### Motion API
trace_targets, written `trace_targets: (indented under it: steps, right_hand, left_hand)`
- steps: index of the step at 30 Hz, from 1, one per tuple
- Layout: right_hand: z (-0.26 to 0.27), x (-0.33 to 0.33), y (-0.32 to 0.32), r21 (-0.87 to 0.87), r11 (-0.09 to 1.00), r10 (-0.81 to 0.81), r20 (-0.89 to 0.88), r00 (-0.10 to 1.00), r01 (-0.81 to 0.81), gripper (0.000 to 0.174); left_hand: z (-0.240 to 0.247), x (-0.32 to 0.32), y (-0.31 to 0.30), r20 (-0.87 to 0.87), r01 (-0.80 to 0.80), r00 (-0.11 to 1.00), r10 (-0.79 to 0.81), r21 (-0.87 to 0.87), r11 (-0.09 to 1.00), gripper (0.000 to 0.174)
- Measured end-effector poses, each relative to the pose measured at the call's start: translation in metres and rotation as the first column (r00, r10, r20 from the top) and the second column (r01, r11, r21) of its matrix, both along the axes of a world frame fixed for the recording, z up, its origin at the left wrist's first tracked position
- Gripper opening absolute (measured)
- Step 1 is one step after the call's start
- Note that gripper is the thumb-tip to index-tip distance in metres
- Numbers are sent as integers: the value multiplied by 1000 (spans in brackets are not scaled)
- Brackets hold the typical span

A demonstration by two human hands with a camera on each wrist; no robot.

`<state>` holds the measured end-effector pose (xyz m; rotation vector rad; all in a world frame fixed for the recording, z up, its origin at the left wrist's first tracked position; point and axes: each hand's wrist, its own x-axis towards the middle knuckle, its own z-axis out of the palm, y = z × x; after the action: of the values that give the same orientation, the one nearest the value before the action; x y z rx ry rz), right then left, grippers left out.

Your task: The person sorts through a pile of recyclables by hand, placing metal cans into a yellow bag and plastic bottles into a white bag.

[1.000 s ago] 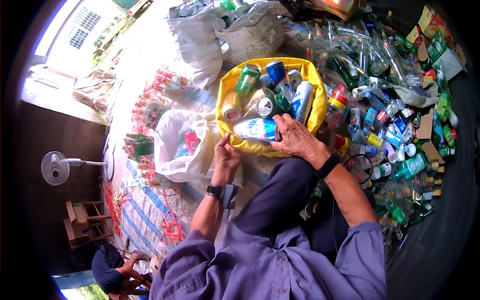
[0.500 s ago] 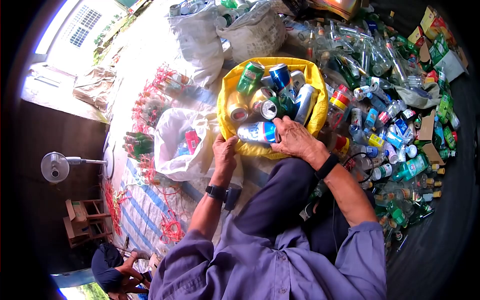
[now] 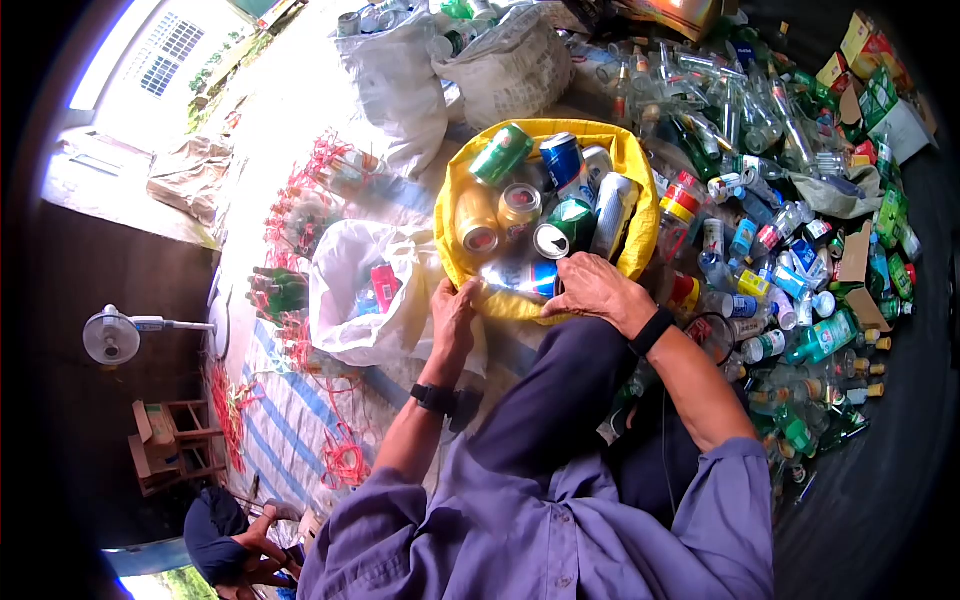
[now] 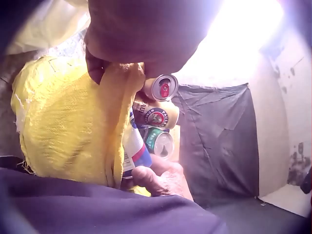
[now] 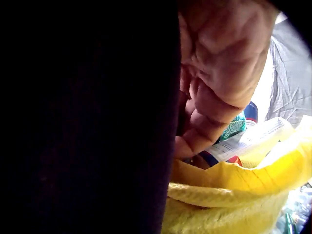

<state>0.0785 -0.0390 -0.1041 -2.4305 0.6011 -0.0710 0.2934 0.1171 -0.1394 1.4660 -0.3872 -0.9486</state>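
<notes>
A yellow woven bag (image 3: 648, 225) full of drink cans stands open before the person's knees. The left hand (image 3: 453, 322) grips its rim at the near left; in the left wrist view that hand (image 4: 141, 39) covers part of the folded rim (image 4: 119, 92). At the near right, the right hand (image 3: 603, 295) holds the rim, fingers curled, beside a blue-and-white can (image 3: 535, 278) lying inside along the near edge. Green cans (image 3: 502, 153), gold cans (image 3: 478, 222) and a silver can (image 3: 614, 212) lie behind it. The right fingertips are partly hidden.
A white bag (image 3: 340, 265) with a red can stands left of the yellow one. Bottles (image 3: 820, 335) cover the floor at right. Filled white sacks (image 3: 400, 95) stand at the back, a fan (image 3: 112, 336) at left; another person (image 3: 215, 535) crouches at lower left.
The cans have shifted and turned in the yellow bag, and the blue-and-white one sits lower behind the near rim. The right hand has moved slightly down and toward the right.
</notes>
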Motion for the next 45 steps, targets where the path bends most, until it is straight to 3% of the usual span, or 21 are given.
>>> trace_targets:
  steps: [2,7,9,11,14,18,20,23,27,30,31,33,34,35,37,38,41,45]
  right_hand:
    - [-2,-2,0,-4,1000,-9,35,999,9,64]
    - [-4,-12,2,-66,997,-35,132,991,44,61]
    - [-1,-18,4,-164,979,-76,247,966,119,58]
    - [5,-24,0,-137,980,-105,268,958,146,50]
    - [19,-35,-12,40,976,-215,296,931,213,39]
    - [19,-45,-19,74,915,-389,423,818,397,33]
    - [19,-51,-25,141,832,-543,398,739,536,30]
    - [20,-67,-35,110,767,-608,437,663,632,28]
    - [-2,-86,-52,228,659,-733,409,544,717,34]
    - [-18,-97,-56,103,655,-733,328,596,749,44]
    - [-25,-97,-56,104,652,-734,332,592,751,44]
    - [-33,-99,-56,294,680,-715,62,696,672,54]
    - [-34,-98,-55,448,617,-704,-53,709,647,54]
    - [-37,-98,-54,452,612,-708,-53,705,649,54]
    - [-43,-94,-53,689,521,-715,32,698,503,50]
    - [-46,-91,-52,730,529,-737,143,660,432,40]
    - [-35,-77,-55,791,533,-762,294,577,300,33]
    - [-20,-61,-56,780,544,-774,323,544,311,24]
  left_hand:
    - [-3,2,1,16,10,1000,-10,5,1000,27]
    - [-13,16,11,-164,-51,984,66,93,994,23]
    - [-21,14,18,-212,-19,977,20,6,1000,31]
    - [-18,2,25,-519,3,852,-65,-120,993,40]
    - [-26,-9,35,-646,32,758,-85,-94,995,46]
    - [-14,-29,30,-669,74,715,-204,-218,973,46]
    - [-14,-29,27,-641,116,745,-186,-150,982,43]
    - [-17,-16,16,-556,78,818,-144,-140,987,40]
    - [-18,3,2,-540,-2,833,-118,-216,976,33]
    - [-28,7,-11,-537,-74,842,-53,-213,974,32]
    - [-28,7,-14,-523,-86,851,-41,-217,972,32]
    - [-27,5,-17,-543,-103,839,-32,-215,971,32]
    - [-28,4,-16,-568,-128,823,-11,-205,970,32]
    - [-28,3,-15,-565,-121,825,-15,-203,972,32]
    - [-25,1,-14,-587,-143,810,16,-171,975,32]
    - [-23,0,-13,-585,-142,811,16,-169,975,32]
    - [-24,-2,-10,-602,-132,798,6,-165,977,33]
    - [-25,-9,-12,-584,-128,812,-11,-196,972,35]
